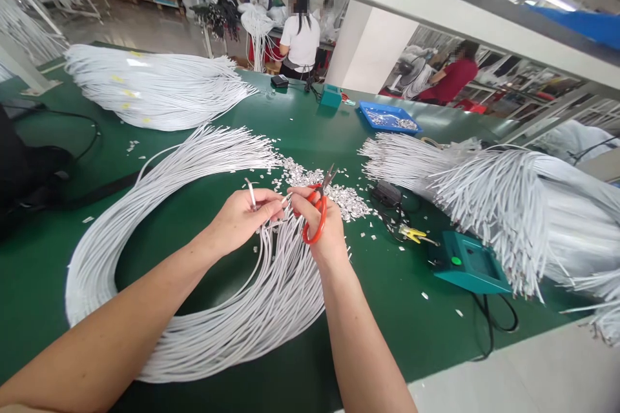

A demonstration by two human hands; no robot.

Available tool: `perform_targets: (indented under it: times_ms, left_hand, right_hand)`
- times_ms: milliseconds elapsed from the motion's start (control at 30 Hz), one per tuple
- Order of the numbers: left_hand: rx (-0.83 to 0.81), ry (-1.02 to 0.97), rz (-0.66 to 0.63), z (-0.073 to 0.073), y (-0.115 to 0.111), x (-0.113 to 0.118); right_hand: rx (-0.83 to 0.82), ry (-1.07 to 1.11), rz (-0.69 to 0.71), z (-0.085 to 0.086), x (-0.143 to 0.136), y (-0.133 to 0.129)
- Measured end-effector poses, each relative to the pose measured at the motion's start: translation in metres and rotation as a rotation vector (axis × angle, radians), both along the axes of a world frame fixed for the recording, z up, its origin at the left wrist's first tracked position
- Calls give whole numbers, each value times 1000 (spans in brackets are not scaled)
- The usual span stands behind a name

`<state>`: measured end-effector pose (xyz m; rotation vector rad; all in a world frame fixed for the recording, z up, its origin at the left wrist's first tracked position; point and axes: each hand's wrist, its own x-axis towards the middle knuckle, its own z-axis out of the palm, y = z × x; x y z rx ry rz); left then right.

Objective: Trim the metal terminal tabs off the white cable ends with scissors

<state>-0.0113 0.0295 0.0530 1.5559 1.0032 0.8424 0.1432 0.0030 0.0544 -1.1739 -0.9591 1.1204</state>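
My left hand [247,218] is closed on the end of a white cable [251,194], whose stripped tip sticks up above the fingers. Pinched together, the fingertips of both hands meet over a thin wire end. My right hand [325,229] also holds red-handled scissors [317,214], with the handles round its fingers and the dark blades pointing up and away. Under both hands curves a large bundle of white cables [232,342], looped round on the green table [194,203]. Small silvery-white scraps [346,201] lie heaped just beyond my right hand.
Another cable bundle [155,87] lies at the back left, with more bundles [547,206] at the right. A teal device [469,261] stands right, near a yellow clip [411,233]. A blue tray [387,117] sits at the back. A black bag [29,174] is left. People work beyond.
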Motion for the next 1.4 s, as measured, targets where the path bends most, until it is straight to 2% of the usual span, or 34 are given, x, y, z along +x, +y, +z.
perform_targets:
  times_ms: [233,400,533,667,733,933,1033,1133,1267,1400]
  left_hand:
    - [-7,-16,-8,0,-1,2]
    - [-2,-65,103,0,-3,3]
    - [-10,-98,167,1,-2,2]
    - [-38,-126,119,-1,1,2]
    - [-56,-126,113,-1,1,2]
    - [-87,-143,77,-2,1,1]
    - [-127,-219,62,-4,2,-1]
    - [-135,-258,57,-5,3,-2]
    - [-126,-207,69,-6,3,-1]
    - [-105,-179,87,-6,3,-1]
  right_hand:
    - [14,-5,-9,0,-2,1]
    - [14,94,-75,-10,-14,2]
    - [30,27,-95,-14,-15,-4]
    - [11,-58,-176,-6,-9,-4]
    - [35,-77,-155,0,-6,0]
    - [20,-73,52,14,-6,9]
    - [50,-100,-10,12,-5,10]
    - [87,-309,-94,5,3,8]
    - [155,-824,-55,-6,15,1]
    - [256,-1191,-74,-10,17,-4]
